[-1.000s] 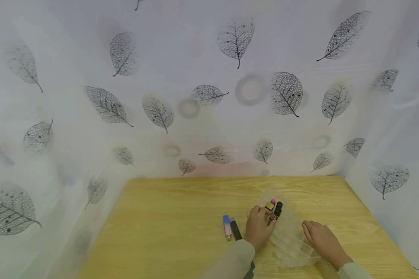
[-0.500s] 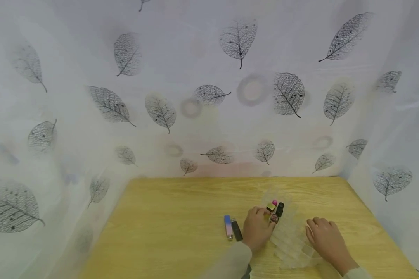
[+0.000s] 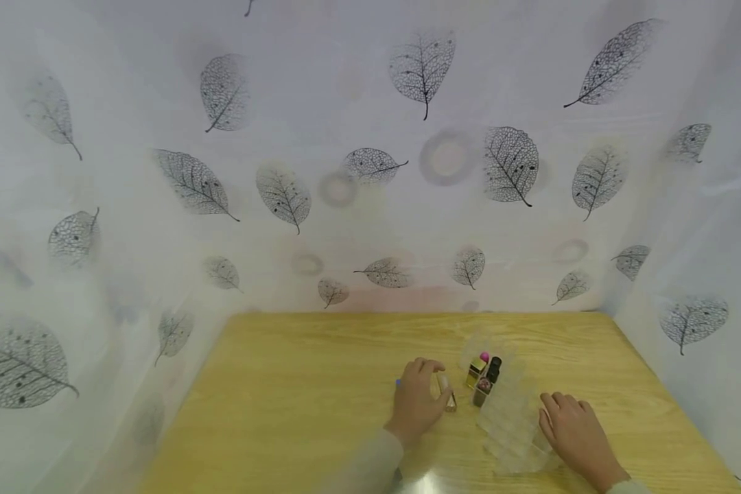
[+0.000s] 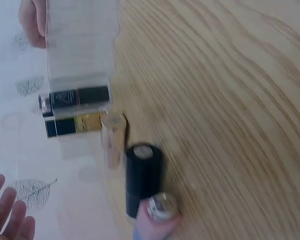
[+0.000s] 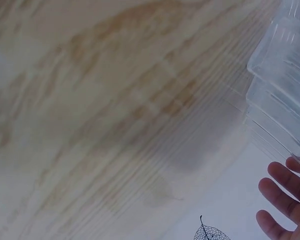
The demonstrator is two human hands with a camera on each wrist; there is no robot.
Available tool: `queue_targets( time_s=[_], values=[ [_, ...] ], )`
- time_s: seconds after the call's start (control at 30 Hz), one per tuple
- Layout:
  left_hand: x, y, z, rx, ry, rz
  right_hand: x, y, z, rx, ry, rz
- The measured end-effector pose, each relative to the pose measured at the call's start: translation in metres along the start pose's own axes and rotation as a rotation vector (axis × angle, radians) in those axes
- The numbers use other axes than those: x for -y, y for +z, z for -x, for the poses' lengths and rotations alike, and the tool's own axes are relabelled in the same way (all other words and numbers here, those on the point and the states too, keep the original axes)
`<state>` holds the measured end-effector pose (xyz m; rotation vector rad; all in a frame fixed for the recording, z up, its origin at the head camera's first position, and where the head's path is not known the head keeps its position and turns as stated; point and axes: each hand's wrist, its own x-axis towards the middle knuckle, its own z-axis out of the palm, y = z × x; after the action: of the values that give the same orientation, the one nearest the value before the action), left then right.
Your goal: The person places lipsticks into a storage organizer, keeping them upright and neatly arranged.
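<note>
My left hand point(image 3: 415, 401) hovers left of the clear compartment organizer point(image 3: 512, 418), thumb and fingers apart. Near its thumb lies a pale lipstick tube point(image 3: 448, 396) with a shiny end. The left wrist view shows this pale tube point(image 4: 112, 137) in line with a black tube point(image 4: 144, 175) and a pink-and-blue tube point(image 4: 157, 217) with a silver end, beyond loosely spread fingers point(image 4: 10, 215). Several lipsticks stand in the organizer, among them a black one point(image 3: 495, 367) and a gold-and-black one point(image 3: 476, 370). My right hand point(image 3: 577, 429) rests at the organizer's right edge, fingers relaxed.
The wooden table point(image 3: 296, 391) carries everything. A whitish leaf-print sheet point(image 3: 370, 219) encloses it at the back and both sides. One lipstick in the organizer has a bright pink top point(image 3: 484, 357). The organizer's far end point(image 3: 478, 341) points to the back.
My left hand has let go of a lipstick in the organizer and moved left over the loose tubes, covering most of the blue-and-pink one. The right hand has stayed nearly still.
</note>
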<state>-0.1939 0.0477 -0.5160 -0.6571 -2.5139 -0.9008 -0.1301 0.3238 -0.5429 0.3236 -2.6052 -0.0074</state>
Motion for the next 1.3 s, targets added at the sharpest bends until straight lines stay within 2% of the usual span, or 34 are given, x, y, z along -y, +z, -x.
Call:
queue_targets(
  time_s=[0.1, 0.2, 0.5, 0.7, 0.83, 0.93, 1.17, 1.3],
  values=[
    [0.012, -0.006, 0.004, 0.005, -0.019, -0.011, -0.001, 0.000, 0.001, 0.022, 0.010, 0.000],
    [0.023, -0.008, 0.007, 0.040, -0.050, -0.022, -0.001, -0.001, 0.001, 0.046, 0.028, 0.000],
    [0.042, -0.001, 0.014, 0.159, -0.159, -0.059, -0.002, -0.001, 0.002, 0.039, 0.033, -0.009],
    [0.040, 0.009, 0.015, 0.270, -0.167, -0.116, -0.002, -0.001, 0.002, 0.042, 0.037, -0.013],
    [0.033, 0.008, 0.013, 0.318, -0.177, -0.164, -0.001, 0.000, 0.003, 0.035, 0.031, -0.013],
    [0.029, 0.010, 0.012, 0.335, -0.178, -0.176, 0.000, 0.000, 0.002, 0.017, 0.022, -0.012],
    [0.026, 0.024, 0.010, 0.351, -0.154, -0.147, 0.000, 0.003, 0.003, 0.014, 0.022, -0.014],
    [0.025, 0.034, 0.009, 0.347, -0.153, -0.180, 0.000, 0.004, 0.005, 0.018, 0.023, -0.023]
  ],
)
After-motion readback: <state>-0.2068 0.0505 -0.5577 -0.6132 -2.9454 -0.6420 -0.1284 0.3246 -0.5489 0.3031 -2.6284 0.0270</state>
